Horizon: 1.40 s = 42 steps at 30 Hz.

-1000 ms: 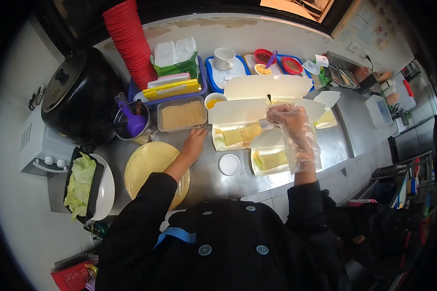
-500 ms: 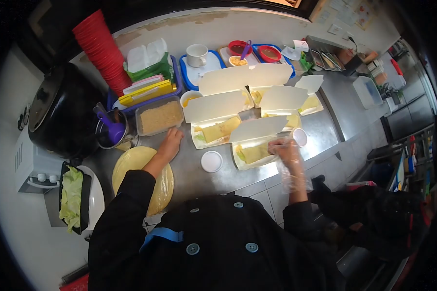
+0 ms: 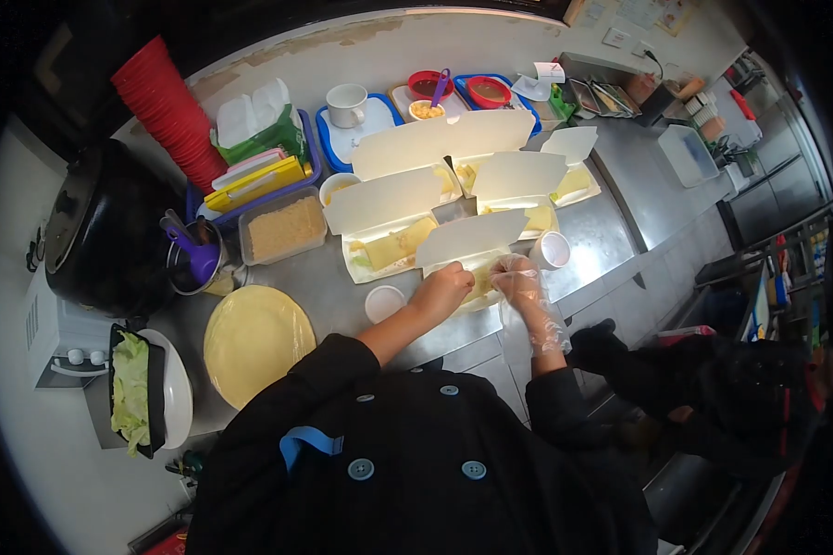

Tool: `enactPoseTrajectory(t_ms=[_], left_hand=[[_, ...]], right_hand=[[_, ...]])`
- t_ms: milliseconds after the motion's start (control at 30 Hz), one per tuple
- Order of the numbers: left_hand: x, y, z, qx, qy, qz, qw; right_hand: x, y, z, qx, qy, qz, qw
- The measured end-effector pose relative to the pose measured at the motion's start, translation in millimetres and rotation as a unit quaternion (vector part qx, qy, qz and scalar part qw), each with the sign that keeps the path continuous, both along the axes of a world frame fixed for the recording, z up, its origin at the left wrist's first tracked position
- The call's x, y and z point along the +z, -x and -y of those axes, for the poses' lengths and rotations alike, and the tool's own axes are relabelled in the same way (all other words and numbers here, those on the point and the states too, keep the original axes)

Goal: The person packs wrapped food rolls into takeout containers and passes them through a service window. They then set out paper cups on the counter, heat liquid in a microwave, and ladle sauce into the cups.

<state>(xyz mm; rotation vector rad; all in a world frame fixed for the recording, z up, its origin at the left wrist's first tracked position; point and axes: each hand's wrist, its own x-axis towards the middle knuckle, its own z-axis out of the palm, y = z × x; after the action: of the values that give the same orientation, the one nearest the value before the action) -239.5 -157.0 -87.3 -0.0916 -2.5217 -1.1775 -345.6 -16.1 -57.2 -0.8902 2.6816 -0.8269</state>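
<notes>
In the nearest open white takeaway box (image 3: 477,236), a pale yellow wrap (image 3: 480,281) shows between my hands. My left hand (image 3: 442,290), bare, is closed at the box's left part, its fingertips by the wrap; whatever it may hold is hidden. My right hand (image 3: 520,283), in a clear plastic glove, is closed in a pinch at the wrap's right end, and I cannot make out what sits in the fingers. A small white cup (image 3: 551,250) lies tilted just beyond the right hand. Left of my left wrist is a round white lid or cup (image 3: 384,303).
More open boxes with wraps (image 3: 396,246) stand behind. Leftward are a stack of yellow flat rounds (image 3: 259,347), a tub of tan crumbs (image 3: 285,228), a pot with purple utensils (image 3: 194,254) and lettuce (image 3: 131,388). A person in dark clothes (image 3: 731,398) is at right.
My left hand has moved right, from beside the crumb tub to the nearest box. My right hand has shifted slightly left with the view. The small cup now looks more tilted.
</notes>
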Motion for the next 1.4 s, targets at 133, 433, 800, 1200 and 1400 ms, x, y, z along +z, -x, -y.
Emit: enactPoseTrajectory(t_ms=[133, 433, 800, 1200, 1400], left_hand=[[-1.7, -16.6, 5.6, 0.068, 0.017, -0.02, 0.997], [-10.8, -29.4, 22.6, 0.115, -0.157, 0.364, 0.911], [-39.1, -30.1, -21.3, 0.352, -0.298, 0.205, 0.863], [-62.4, -33.1, -20.3, 0.305, -0.386, 0.203, 0.847], [-65.8, -30.9, -13.9, 0.309, -0.379, 0.196, 0.85]], right_hand=[[-10.1, 4.3, -2.1, 0.022, 0.02, -0.041, 0.999], [-29.7, 16.0, 1.8, 0.04, 0.14, -0.048, 0.988], [-7.8, 24.7, -14.3, 0.125, 0.051, -0.037, 0.99], [-3.3, 24.5, -5.9, 0.294, -0.102, -0.186, 0.932], [-11.2, 22.5, -5.0, 0.261, -0.098, -0.183, 0.943]])
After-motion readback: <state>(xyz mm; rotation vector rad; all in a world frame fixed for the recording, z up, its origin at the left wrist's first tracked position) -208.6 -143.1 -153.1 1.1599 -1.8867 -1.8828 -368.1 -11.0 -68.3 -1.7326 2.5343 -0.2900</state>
